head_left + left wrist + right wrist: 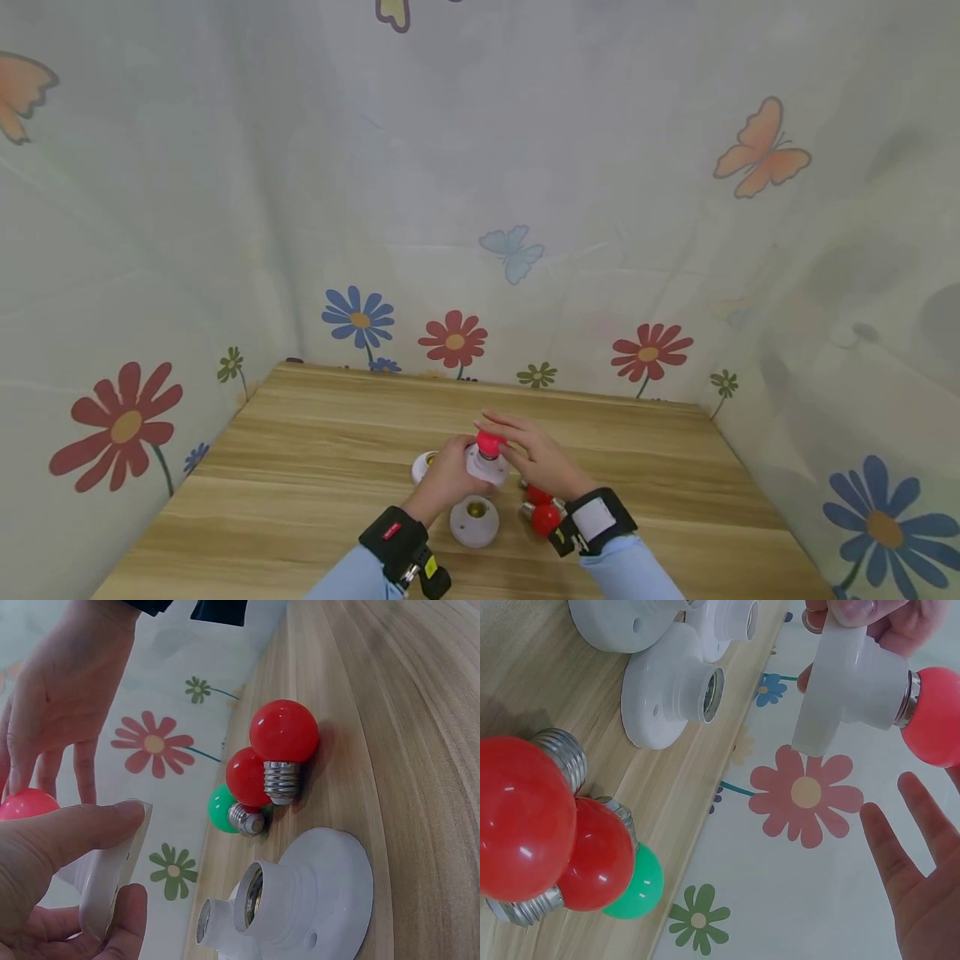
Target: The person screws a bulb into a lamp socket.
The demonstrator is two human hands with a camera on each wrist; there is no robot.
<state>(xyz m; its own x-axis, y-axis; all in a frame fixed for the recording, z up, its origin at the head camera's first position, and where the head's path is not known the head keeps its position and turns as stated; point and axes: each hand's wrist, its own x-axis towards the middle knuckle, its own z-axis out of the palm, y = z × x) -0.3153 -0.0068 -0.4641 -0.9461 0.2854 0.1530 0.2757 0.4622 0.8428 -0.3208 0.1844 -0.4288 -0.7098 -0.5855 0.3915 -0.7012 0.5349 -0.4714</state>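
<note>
In the head view my left hand (448, 477) grips a white lamp holder (487, 468) by its round base, raised above the table. A red bulb (489, 443) sits in the holder's mouth, with some of its metal screw cap (909, 699) showing. My right hand (546, 457) pinches the red bulb between thumb and fingers; its other fingers (889, 851) extend apart from the holder. Nearby, another white lamp holder (474, 533) stands on the table, mouth upward. A further lamp holder (422, 467) is partly hidden behind my left hand.
Red bulbs (283, 731) and a green bulb (222, 808) lie close together on the wooden table (330, 467), beneath my right wrist. A curtain (480, 167) printed with flowers and butterflies surrounds the table's back and sides.
</note>
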